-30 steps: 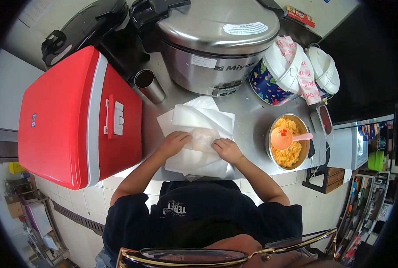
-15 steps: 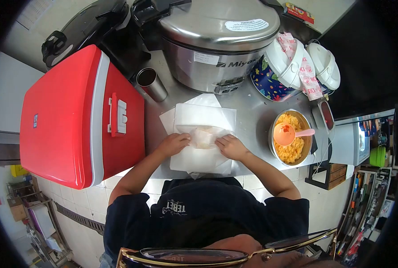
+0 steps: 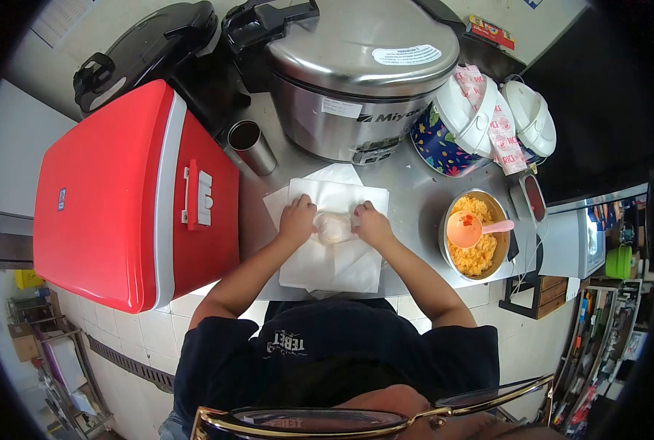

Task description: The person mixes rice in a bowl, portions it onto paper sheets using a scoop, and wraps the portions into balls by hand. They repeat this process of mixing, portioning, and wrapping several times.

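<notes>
A stack of white paper sheets (image 3: pixel 334 271) lies on the steel table in front of me. On it sits a small pale bundle (image 3: pixel 334 229), wrapped in thin paper; its contents are hard to make out. My left hand (image 3: pixel 298 218) is closed on the paper at the bundle's left side. At the right side, my right hand (image 3: pixel 372 222) pinches the paper with curled fingers. To the right stands a metal bowl (image 3: pixel 508 258) of orange rice (image 3: pixel 474 258), with a pink ladle (image 3: pixel 465 229) resting in it.
A red cooler box (image 3: pixel 114 205) stands close on the left. Behind the paper are a steel cup (image 3: pixel 252 148) and a large rice cooker (image 3: pixel 356 95). Lidded floral pots (image 3: pixel 452 139) stand back right, near a small container with red contents (image 3: pixel 534 196).
Both hands have moved away from me, up to the bundle's far side. The paper around the bundle has been drawn up and folded differently.
</notes>
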A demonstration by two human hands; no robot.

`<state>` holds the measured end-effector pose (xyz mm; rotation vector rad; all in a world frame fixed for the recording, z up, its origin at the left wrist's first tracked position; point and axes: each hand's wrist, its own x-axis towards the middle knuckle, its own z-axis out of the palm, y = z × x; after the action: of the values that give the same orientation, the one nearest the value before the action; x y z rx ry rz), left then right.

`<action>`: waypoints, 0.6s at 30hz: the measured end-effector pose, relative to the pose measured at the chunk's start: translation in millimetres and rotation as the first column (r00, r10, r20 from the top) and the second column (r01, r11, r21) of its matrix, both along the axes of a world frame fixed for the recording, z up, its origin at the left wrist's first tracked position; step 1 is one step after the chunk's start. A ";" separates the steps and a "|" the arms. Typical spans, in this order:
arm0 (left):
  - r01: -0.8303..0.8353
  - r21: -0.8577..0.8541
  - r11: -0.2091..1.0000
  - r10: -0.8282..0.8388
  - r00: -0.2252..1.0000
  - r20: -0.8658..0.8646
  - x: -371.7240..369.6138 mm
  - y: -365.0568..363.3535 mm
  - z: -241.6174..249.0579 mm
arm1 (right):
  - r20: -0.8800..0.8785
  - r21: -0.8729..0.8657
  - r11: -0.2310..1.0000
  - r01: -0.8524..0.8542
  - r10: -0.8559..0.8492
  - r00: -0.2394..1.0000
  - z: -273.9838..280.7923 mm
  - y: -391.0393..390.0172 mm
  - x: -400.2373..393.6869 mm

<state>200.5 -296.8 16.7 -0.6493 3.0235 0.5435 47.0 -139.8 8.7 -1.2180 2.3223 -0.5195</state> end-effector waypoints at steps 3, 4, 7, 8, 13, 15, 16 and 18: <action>0.188 -0.111 0.976 -0.188 0.982 0.009 -8.2 -8.7 -16.3 | -0.205 0.172 0.966 -0.195 0.229 0.952 8.3 -19.3 -9.4; 0.186 -0.114 0.976 -0.187 0.982 0.007 -8.1 -7.7 -21.5 | -0.208 0.171 0.966 -0.195 0.229 0.951 7.7 -19.8 -9.6; 0.065 0.080 0.995 -0.073 0.991 0.109 -0.9 3.1 -25.8 | -0.039 0.261 0.949 -0.178 0.195 0.980 9.1 -17.5 -4.9; 0.085 0.057 0.995 -0.086 0.996 0.024 5.2 8.8 -25.7 | -0.119 0.175 0.975 -0.134 0.156 0.981 6.6 -10.5 3.2; 0.152 0.015 0.988 -0.147 0.975 -0.165 19.6 21.3 -24.2 | -0.235 0.008 0.995 -0.102 0.101 0.967 -1.8 8.4 17.0; 0.167 0.001 0.986 -0.164 0.966 -0.199 22.6 23.6 -21.8 | -0.143 0.012 1.000 0.003 -0.001 0.990 -0.4 8.2 18.7; 0.169 0.001 0.986 -0.165 0.966 -0.199 24.7 24.1 -23.5 | -0.143 0.012 1.000 0.004 -0.002 0.990 0.9 7.5 19.3; 0.215 -0.049 0.975 -0.220 0.942 -0.254 28.7 25.8 -30.3 | -0.058 0.000 1.000 0.016 -0.016 0.998 2.8 5.9 21.0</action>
<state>229.2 -271.0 -13.6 -0.2530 3.2868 0.6334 67.9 -133.9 11.5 -1.2301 2.3820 -0.4955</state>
